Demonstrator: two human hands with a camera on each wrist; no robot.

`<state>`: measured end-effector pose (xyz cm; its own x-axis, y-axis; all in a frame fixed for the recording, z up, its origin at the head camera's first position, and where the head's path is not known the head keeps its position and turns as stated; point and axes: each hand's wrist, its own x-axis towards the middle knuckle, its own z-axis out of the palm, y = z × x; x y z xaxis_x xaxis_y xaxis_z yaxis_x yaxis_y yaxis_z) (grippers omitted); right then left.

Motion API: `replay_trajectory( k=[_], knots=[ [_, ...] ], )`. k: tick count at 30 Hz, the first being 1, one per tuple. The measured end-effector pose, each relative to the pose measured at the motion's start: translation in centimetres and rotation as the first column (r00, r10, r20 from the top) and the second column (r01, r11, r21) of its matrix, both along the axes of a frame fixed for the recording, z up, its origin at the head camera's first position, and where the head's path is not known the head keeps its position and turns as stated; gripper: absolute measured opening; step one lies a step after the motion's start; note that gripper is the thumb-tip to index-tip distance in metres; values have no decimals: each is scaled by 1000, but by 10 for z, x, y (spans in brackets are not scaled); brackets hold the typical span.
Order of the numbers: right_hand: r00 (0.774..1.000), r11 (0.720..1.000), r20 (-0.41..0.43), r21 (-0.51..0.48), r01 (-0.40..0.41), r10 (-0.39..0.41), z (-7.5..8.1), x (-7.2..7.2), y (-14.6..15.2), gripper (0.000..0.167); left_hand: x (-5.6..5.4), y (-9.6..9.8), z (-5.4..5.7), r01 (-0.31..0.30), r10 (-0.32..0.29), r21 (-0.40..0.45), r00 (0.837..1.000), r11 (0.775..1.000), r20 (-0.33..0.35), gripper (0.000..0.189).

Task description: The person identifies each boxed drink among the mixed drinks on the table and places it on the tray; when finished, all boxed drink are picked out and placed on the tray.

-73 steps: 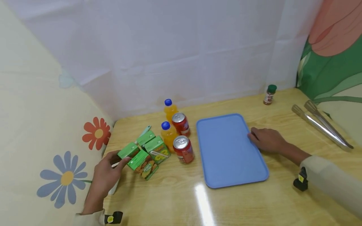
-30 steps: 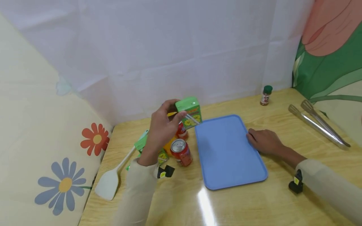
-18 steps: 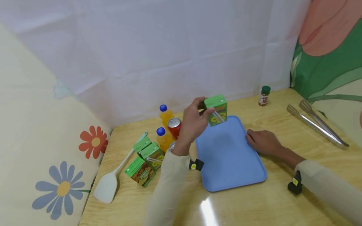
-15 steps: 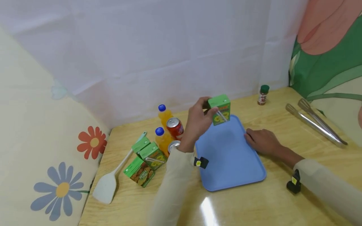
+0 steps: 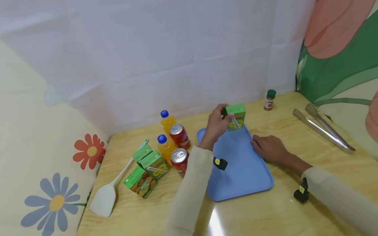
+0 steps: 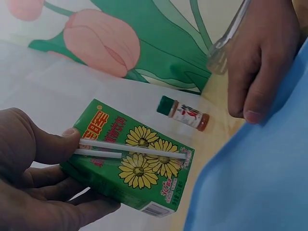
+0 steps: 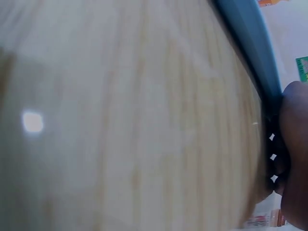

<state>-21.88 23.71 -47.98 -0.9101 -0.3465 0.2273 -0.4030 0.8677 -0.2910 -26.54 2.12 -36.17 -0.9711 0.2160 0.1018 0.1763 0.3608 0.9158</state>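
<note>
My left hand grips a green drink carton by its side, over the far right part of the blue tray. In the left wrist view, the carton shows yellow flowers and a white straw on its front, with the thumb on that face. Whether the carton touches the tray cannot be told. My right hand holds the tray's right rim, thumb side uppermost. From the right wrist, its fingers appear dark beside the rim.
Left of the tray stand several green cartons, two orange drink bottles and two red cans. A white spatula lies farther left. At the back right are a green-capped spice jar and metal tongs.
My left hand took a carton from the group at the left and carried it rightward over the tray, lately lowering it a little. The right hand has stayed at the tray's rim.
</note>
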Motion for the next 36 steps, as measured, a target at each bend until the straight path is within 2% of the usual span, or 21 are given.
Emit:
replay_trajectory(
  k=[5, 12, 17, 20, 25, 30, 33, 36],
  knots=[
    [1000, 1000, -13, -1, -9, 9, -3, -1, -3, 31, -9, -1, -14, -14, 14, 2, 1000, 1000, 24, 38],
    [1000, 1000, -23, -7, -4, 4, -7, -2, -7, 32, -21, -2, -30, -9, 6, 66, 998, 998, 58, 42],
    [1000, 1000, -8, -10, -8, 8, -8, 0, -10, 33, -24, -3, -42, -29, 21, 69, 993, 997, 120, 39],
    [1000, 1000, -9, -10, -11, 11, -9, 1, -10, 32, -25, -4, -47, -32, 21, 74, 991, 997, 135, 38],
    [999, 1000, -43, -10, -4, 4, -9, 1, -9, 31, -27, -5, -49, 11, -20, 85, 995, 996, 97, 43],
    [999, 1000, -52, -9, -9, 8, -5, 1, -7, 31, -25, -8, -46, 26, -29, 32, 997, 999, 70, 52],
    [999, 1000, -44, -6, -7, 7, -2, 2, -4, 31, -24, -9, -43, 34, -34, -18, 999, 999, -18, 56],
    [1000, 1000, -29, -2, -2, 2, 0, 2, -2, 32, -21, -6, -33, 42, -51, -68, 990, 997, -135, 54]
  ],
)
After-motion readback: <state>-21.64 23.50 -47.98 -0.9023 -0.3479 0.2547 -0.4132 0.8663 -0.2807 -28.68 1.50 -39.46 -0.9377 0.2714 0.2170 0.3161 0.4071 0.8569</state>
